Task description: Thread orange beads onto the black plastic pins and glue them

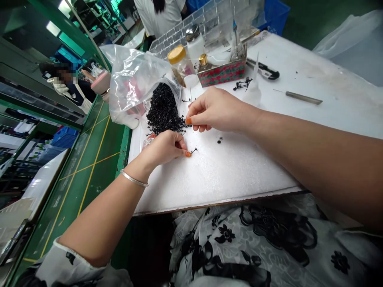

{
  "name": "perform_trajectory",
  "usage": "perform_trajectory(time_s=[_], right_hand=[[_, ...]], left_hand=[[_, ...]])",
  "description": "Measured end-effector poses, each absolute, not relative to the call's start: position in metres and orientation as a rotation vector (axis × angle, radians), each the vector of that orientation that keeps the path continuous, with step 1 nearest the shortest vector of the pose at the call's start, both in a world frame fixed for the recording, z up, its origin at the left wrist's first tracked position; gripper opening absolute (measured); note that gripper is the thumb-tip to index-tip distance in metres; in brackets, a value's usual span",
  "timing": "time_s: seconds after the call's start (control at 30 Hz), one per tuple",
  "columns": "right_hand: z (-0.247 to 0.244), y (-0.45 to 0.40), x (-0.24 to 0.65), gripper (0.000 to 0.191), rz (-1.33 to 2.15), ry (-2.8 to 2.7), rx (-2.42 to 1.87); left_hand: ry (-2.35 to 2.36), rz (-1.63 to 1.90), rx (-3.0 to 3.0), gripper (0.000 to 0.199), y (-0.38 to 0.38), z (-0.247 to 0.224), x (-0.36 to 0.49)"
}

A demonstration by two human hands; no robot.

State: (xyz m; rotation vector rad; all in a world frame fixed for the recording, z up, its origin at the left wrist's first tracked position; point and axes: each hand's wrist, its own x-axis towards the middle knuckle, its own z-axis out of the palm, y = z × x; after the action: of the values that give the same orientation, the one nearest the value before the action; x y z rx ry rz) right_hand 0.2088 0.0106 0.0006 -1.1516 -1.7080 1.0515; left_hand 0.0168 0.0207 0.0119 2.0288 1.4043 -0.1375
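Note:
My left hand [167,147] pinches a small black plastic part [194,150] between thumb and forefinger, just above the white work surface [239,171]. My right hand [214,109] is closed, its thumb and fingertips together at the right edge of a heap of small black parts [163,109]. Whatever those fingertips may hold is too small to make out. The heap spills from a clear plastic bag [131,75]. Two tiny round pieces [219,141], one dark and one pale, lie to the right, below my right hand.
Behind the hands stand a red-and-green patterned box [223,73], a yellow-lidded jar [179,59] and a white squeeze bottle [253,89]. A black utility knife [265,69] and a thin metal blade tool [302,97] lie at right. Other people [160,16] are in the background.

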Motion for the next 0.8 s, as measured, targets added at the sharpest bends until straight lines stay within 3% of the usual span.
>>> perform_trajectory(time_s=[0.27,0.47,0.6,0.7,0.8], right_hand=[[0.006,0.007,0.211,0.005,1.04,-1.657,-1.191],[0.004,0.008,0.209,0.009,0.978,-1.726,-1.15],[0.002,0.009,0.209,0.011,0.91,-1.792,-1.154],[0.003,0.009,0.211,0.012,0.933,-1.774,-1.148],[0.005,0.011,0.214,0.013,0.936,-1.756,-1.146]], left_hand=[[1.427,-0.271,2.094,0.017,0.024,0.015,0.019],[1.232,0.266,2.187,0.021,0.002,0.0,-0.002],[1.147,0.487,2.337,0.01,-0.019,-0.01,-0.007],[1.158,0.604,2.097,0.004,-0.022,-0.013,-0.008],[1.145,0.657,1.723,0.011,-0.018,-0.011,-0.006]])
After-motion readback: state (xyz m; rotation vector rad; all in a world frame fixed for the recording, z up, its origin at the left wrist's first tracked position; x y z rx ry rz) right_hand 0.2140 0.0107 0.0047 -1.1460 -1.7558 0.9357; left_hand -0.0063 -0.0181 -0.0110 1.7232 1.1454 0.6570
